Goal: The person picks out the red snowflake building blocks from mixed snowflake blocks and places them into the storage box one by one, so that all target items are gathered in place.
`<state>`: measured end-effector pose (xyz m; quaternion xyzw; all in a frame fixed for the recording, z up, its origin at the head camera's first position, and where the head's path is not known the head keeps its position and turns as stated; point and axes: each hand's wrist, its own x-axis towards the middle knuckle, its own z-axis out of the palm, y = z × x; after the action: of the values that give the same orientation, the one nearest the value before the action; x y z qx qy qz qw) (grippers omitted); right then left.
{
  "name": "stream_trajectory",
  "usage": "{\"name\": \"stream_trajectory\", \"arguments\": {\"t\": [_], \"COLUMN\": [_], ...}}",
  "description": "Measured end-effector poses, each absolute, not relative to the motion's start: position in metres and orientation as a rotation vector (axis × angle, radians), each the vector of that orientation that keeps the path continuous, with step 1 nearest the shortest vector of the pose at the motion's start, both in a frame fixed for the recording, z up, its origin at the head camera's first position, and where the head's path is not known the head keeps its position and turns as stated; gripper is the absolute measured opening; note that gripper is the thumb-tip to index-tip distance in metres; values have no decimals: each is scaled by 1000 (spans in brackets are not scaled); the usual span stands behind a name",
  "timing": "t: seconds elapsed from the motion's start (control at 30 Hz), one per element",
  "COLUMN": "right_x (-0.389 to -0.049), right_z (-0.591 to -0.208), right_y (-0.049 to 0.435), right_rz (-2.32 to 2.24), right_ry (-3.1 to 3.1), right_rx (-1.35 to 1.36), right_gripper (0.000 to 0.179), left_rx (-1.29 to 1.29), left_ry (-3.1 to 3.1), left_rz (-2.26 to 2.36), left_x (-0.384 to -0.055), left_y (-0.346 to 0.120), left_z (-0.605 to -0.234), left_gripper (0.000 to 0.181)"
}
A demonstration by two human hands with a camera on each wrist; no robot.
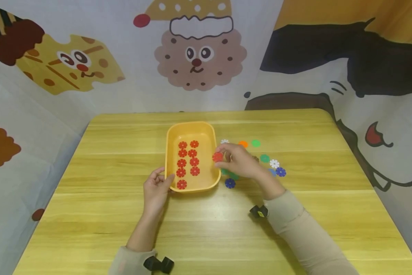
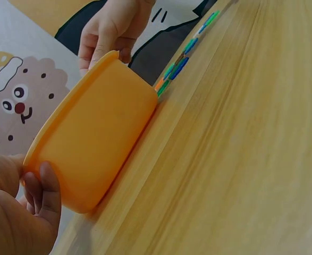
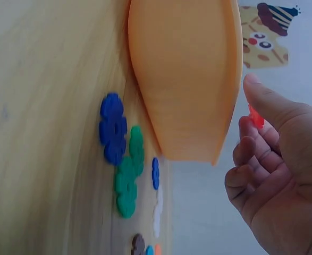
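A yellow-orange plastic tray stands on the table, with several red snowflake-shaped discs lying in two rough columns on its floor. My left hand grips the tray's near left corner, thumb over the rim and fingers against the outer wall, as the left wrist view also has it. Over the tray's right rim, my right hand pinches one red snowflake disc between thumb and fingers. In the right wrist view that red disc shows partly behind the thumb.
Loose discs lie on the table right of the tray, partly hidden under the right hand: dark blue, green, white, orange and others. The wooden table ends at a cartoon-printed cloth behind.
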<state>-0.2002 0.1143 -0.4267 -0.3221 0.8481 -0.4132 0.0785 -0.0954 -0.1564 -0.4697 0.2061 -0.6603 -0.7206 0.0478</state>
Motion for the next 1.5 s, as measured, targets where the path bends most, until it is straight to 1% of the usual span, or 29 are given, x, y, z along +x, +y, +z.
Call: {"name": "stream_trajectory", "arguments": {"t": [0.1, 0.33, 0.67, 0.87, 1.0, 1.1, 1.3, 1.5], "right_x": [-198, -193, -193, -193, -191, -190, -187, -187], "right_z": [-426, -423, -423, -430, -431, -430, -429, -429], "right_y": [108, 92, 71, 56, 49, 44, 39, 41], "right_rz": [-1209, -1128, -973, -780, -627, -541, -363, -392], "right_ry": [2554, 2554, 2598, 2597, 2610, 2606, 2593, 2567], "right_rx": [-1001, -1059, -1194, -1240, -1257, -1285, -1281, -1274], "right_gripper": [34, 42, 44, 37, 27, 24, 33, 41], "left_rx": [625, 621, 601, 620, 621, 614, 618, 617], "left_ry": [-2005, -2016, -2026, -2014, -2006, -2000, -1996, -1998], "left_rz": [-2202, -2200, -2199, -2216, -2224, -2218, -2226, -2232], "left_x": [-95, -95, -95, -95, -93, -93, -92, -92], "left_y": [-156, -155, -154, -154, -155, -155, -154, -152], "left_z": [-469, -469, -468, -469, -470, -470, -469, -470], "left_gripper": [40, 41, 40, 40, 39, 39, 40, 40]}}
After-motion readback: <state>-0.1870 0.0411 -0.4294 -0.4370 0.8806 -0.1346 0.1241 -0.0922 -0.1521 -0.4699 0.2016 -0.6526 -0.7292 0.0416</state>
